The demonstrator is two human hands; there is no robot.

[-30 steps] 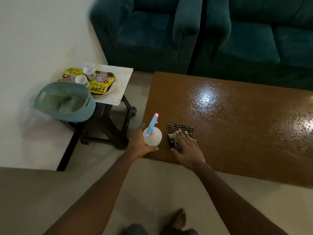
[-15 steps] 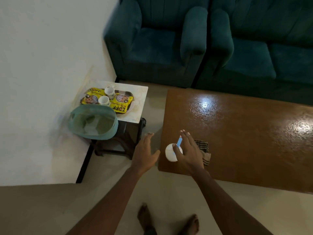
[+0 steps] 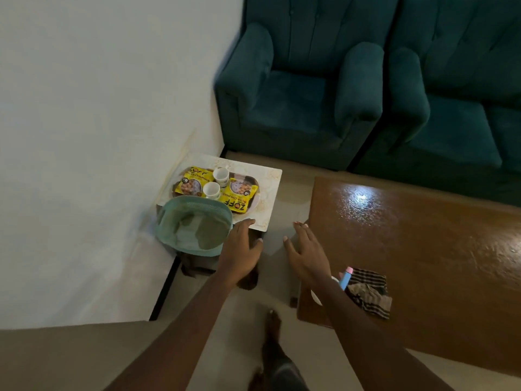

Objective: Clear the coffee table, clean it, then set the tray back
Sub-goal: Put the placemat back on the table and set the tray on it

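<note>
The tray is seen on the small white side table at the far left, against the wall, loaded with two cups and two yellow snack packets. The step in hand is judged to be fetching it for the coffee table, whose glossy top is bare apart from a spray bottle and a striped cloth at its near left corner. Nothing is held: the left hand is spread over the side table's near edge, and the right hand is spread with straight fingers over the gap between the two tables. The tray is best taken by both hands at opposite rims and kept level, since the cups stand loose and upright. A teal basket overlaps the tray's near left rim, so a grip there is blocked and the basket could be knocked. The tray should be lifted clear before it is swung right. Open room lies over the floor gap and the coffee table's middle; the armchair bounds the far side, and the table's left edge and near left corner, where bottle and cloth sit, should be cleared on the way.
</note>
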